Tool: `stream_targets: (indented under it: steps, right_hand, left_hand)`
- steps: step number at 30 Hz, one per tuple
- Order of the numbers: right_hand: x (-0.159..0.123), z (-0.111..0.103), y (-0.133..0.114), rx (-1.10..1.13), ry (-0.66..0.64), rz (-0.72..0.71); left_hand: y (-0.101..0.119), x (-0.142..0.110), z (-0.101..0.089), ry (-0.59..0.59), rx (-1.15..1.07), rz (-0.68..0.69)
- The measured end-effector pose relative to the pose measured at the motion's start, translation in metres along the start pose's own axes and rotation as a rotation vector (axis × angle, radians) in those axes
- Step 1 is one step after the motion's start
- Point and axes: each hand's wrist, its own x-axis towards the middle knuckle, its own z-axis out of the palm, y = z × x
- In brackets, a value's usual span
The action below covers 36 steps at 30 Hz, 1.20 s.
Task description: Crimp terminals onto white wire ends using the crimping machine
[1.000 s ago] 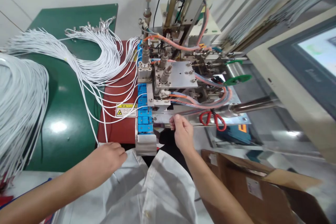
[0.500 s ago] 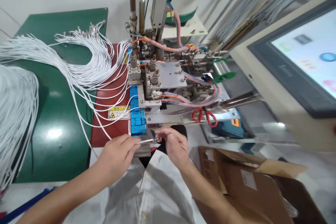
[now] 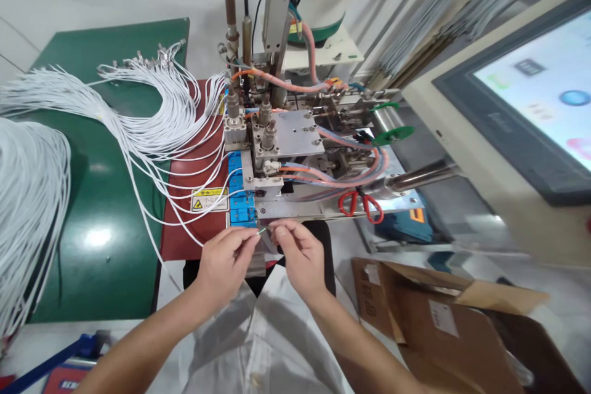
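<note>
My left hand (image 3: pixel 227 263) is closed, pinching a white cable (image 3: pixel 196 236) close to its end. The fine wires (image 3: pixel 262 231) at that end, one of them greenish, stick out past my left fingertips. My right hand (image 3: pixel 302 255) pinches the tips of these wires, its thumb and forefinger pressed together. Just beyond both hands is a row of blue clamp blocks (image 3: pixel 242 209), where several white cables run in from the left. Behind the blocks rises the metal machine (image 3: pixel 293 132) with its air hoses.
Bundles of white cables (image 3: pixel 152 117) lie on the green table (image 3: pixel 111 258) and red plate (image 3: pixel 178 246). Red-handled scissors (image 3: pixel 362 204) rest on the machine's front edge. A wire spool (image 3: pixel 390 123) sits behind them. To the right are a touchscreen (image 3: pixel 530 92) and an open cardboard box (image 3: pixel 429 308).
Both hands have moved up slightly, nearer the blue blocks. My left hand has shifted right, so less cable shows between the hands, and the right fingers now pinch the wire tips.
</note>
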Motion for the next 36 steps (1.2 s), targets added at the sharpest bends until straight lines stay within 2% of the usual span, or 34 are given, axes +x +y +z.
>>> stream_targets:
  steps: [5,9,12,17,19,22,25,28,31,34,36]
  right_hand:
    - [-0.002,0.004,0.004,-0.075,-0.044,-0.090]
    - [0.000,0.005,0.001,-0.085,-0.044,-0.095]
    - [0.000,0.009,0.000,-0.043,-0.004,-0.046]
    - [-0.003,0.018,-0.002,0.102,0.026,0.116]
    - [-0.003,0.020,-0.002,0.109,0.025,0.128]
    - [-0.003,0.021,-0.002,0.018,0.046,0.032]
    - [0.000,0.018,-0.002,-0.196,0.071,-0.232]
    - [0.007,0.010,-0.005,-0.333,-0.028,-0.408]
    - [0.017,-0.001,-0.011,-0.356,-0.212,-0.390]
    - [0.025,-0.010,-0.016,-0.404,-0.443,-0.336]
    - [0.026,-0.010,-0.018,-0.424,-0.522,-0.321]
  left_hand:
    - [0.000,0.001,-0.001,-0.076,-0.078,-0.057]
    - [-0.001,0.001,0.000,-0.103,-0.110,-0.082]
    - [-0.001,0.000,0.003,-0.090,-0.126,-0.139]
    - [0.001,-0.005,0.011,0.000,-0.122,-0.231]
    - [0.001,-0.007,0.015,0.015,-0.129,-0.271]
    - [0.001,-0.008,0.017,0.023,-0.161,-0.333]
    - [0.002,-0.008,0.016,-0.009,-0.205,-0.375]
    - [0.001,-0.006,0.009,-0.077,-0.201,-0.356]
    - [-0.004,-0.003,-0.003,-0.165,-0.145,-0.274]
    - [-0.008,0.002,-0.014,-0.326,-0.091,-0.179]
    - [-0.009,0.005,-0.017,-0.423,-0.089,-0.165]
